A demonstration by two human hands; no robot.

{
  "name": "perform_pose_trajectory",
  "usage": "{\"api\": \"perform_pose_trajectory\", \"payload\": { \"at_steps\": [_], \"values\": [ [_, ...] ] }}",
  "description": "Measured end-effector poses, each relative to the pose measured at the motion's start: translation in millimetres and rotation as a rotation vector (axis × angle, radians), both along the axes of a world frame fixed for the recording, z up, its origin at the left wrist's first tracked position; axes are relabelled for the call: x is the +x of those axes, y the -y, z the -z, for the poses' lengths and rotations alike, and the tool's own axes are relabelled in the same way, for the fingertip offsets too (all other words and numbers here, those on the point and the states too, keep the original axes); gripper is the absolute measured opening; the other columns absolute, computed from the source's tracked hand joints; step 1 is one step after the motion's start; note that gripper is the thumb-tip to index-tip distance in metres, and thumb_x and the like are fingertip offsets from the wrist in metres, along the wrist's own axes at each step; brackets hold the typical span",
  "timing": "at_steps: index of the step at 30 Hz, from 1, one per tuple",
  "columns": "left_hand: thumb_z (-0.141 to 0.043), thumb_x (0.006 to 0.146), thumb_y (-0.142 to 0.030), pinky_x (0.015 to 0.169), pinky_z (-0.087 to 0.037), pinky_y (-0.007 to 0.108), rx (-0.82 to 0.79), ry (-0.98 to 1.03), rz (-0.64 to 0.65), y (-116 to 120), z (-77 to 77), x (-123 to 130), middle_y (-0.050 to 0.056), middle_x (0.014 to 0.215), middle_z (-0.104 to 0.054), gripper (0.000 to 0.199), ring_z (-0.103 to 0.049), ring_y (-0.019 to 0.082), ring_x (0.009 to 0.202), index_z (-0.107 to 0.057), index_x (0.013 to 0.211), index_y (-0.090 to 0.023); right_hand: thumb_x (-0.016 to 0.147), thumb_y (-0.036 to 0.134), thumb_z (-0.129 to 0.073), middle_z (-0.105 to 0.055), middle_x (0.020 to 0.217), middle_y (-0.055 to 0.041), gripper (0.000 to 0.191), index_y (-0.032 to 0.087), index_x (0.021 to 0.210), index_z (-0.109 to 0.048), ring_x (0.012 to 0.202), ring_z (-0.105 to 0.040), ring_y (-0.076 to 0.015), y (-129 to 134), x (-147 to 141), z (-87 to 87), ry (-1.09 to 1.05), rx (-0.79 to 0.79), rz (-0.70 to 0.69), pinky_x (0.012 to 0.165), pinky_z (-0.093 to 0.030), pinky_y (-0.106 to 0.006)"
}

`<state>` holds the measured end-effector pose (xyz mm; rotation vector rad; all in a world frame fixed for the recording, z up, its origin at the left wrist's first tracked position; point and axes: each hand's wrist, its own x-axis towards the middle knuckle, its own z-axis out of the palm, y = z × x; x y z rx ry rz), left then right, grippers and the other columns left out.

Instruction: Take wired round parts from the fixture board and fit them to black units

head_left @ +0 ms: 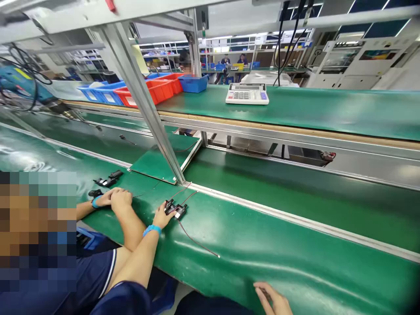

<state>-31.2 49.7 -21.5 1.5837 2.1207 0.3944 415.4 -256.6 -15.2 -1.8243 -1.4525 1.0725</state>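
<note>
My left hand (163, 215), with a blue band at its wrist, is closed over small black plastic parts (180, 211) on the green bench. A white patch shows on one part, and the fingers hide some of the group. Thin dark red wires (198, 243) run from these parts, one ending in a small white connector toward the front. Two shorter wires reach back to the metal rail. At the bottom edge, my right hand (274, 299) is partly in view over the bench, its fingers loosely apart with nothing visible in them.
A co-worker at my left has hands (120, 197) near more black parts (108, 179). A metal post (147, 105) rises from the rail behind my left hand. The shelf above bears a calculator (247, 94) and red and blue bins (193, 84). A teal power tool (26, 83) hangs left.
</note>
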Motion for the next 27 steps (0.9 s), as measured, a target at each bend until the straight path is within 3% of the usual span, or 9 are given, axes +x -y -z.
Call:
{"api": "perform_pose_trajectory", "payload": {
  "at_steps": [4, 8, 13, 17, 20, 23, 27],
  "values": [
    [-0.068, 0.076, -0.038, 0.110, -0.038, 0.043, 0.027, 0.034, 0.094, 19.4, 16.6, 36.8, 0.014, 0.131, -0.046, 0.078, -0.049, 0.028, 0.130, -0.034, 0.142, -0.019, 0.090, 0.051, -0.050, -0.075, 0.096, -0.0014, 0.029, 0.034, 0.098, -0.072, 0.091, -0.072, -0.0230, -7.2, -11.4, -3.3, -0.017, 0.014, 0.013, 0.083, -0.058, -0.031],
    [-0.068, 0.078, -0.037, 0.107, -0.042, 0.044, 0.065, 0.073, 0.183, 47.5, 24.8, 109.5, 0.013, 0.128, -0.042, 0.071, -0.051, 0.028, 0.124, -0.036, 0.139, -0.021, 0.093, 0.045, -0.047, -0.074, 0.094, -0.0022, 0.028, 0.030, 0.101, -0.070, 0.089, -0.070, -0.0216, -24.1, -21.0, -10.1, -0.018, 0.028, 0.029, 0.082, -0.056, -0.032],
    [-0.071, 0.078, -0.040, 0.095, -0.048, 0.045, 0.116, 0.071, 0.359, 89.4, 17.0, 210.5, 0.010, 0.116, -0.047, 0.066, -0.057, 0.029, 0.111, -0.041, 0.135, -0.024, 0.093, 0.035, -0.046, -0.070, 0.099, -0.0057, 0.027, 0.026, 0.109, -0.067, 0.093, -0.065, -0.0225, -51.6, -21.1, -8.7, 0.067, 0.070, 0.096, 0.089, -0.051, -0.036],
    [-0.070, 0.078, -0.043, 0.086, -0.049, 0.044, 0.065, 0.043, 0.486, 118.8, 4.7, 269.7, 0.010, 0.109, -0.050, 0.066, -0.057, 0.031, 0.106, -0.042, 0.136, -0.028, 0.092, 0.034, -0.050, -0.066, 0.107, -0.0058, 0.027, 0.026, 0.115, -0.063, 0.100, -0.060, -0.0220, -66.7, -9.8, -7.1, 0.182, 0.096, 0.163, 0.094, -0.047, -0.035],
    [-0.068, 0.079, -0.044, 0.087, -0.047, 0.043, 0.034, 0.086, 0.594, 131.4, -0.4, 293.4, 0.009, 0.109, -0.052, 0.064, -0.056, 0.031, 0.107, -0.043, 0.137, -0.029, 0.095, 0.048, -0.044, -0.062, 0.119, -0.0092, 0.038, 0.025, 0.119, -0.062, 0.113, -0.053, -0.0248, -83.5, 5.7, -9.9, 0.322, 0.048, 0.377, 0.101, -0.042, -0.039],
    [-0.061, 0.083, -0.051, 0.092, -0.045, 0.044, 0.049, 0.122, 0.678, 134.6, -0.3, 301.5, 0.010, 0.113, -0.053, 0.057, -0.054, 0.030, 0.110, -0.048, 0.134, -0.029, 0.094, 0.062, -0.031, -0.051, 0.137, -0.0123, 0.056, 0.026, 0.124, -0.061, 0.128, -0.043, -0.0296, -112.3, 27.6, -13.8, 0.445, -0.128, 0.586, 0.106, -0.035, -0.047],
    [-0.047, 0.090, -0.054, 0.100, -0.042, 0.046, 0.103, 0.157, 0.693, 121.4, 0.0, 308.8, 0.012, 0.121, -0.053, 0.050, -0.052, 0.029, 0.116, -0.055, 0.128, -0.023, 0.091, 0.070, -0.025, -0.039, 0.151, -0.0142, 0.070, 0.023, 0.115, -0.070, 0.141, -0.027, -0.0325, -159.1, 54.8, -17.8, 0.471, -0.306, 0.558, 0.112, -0.023, -0.053]
  ]
}}
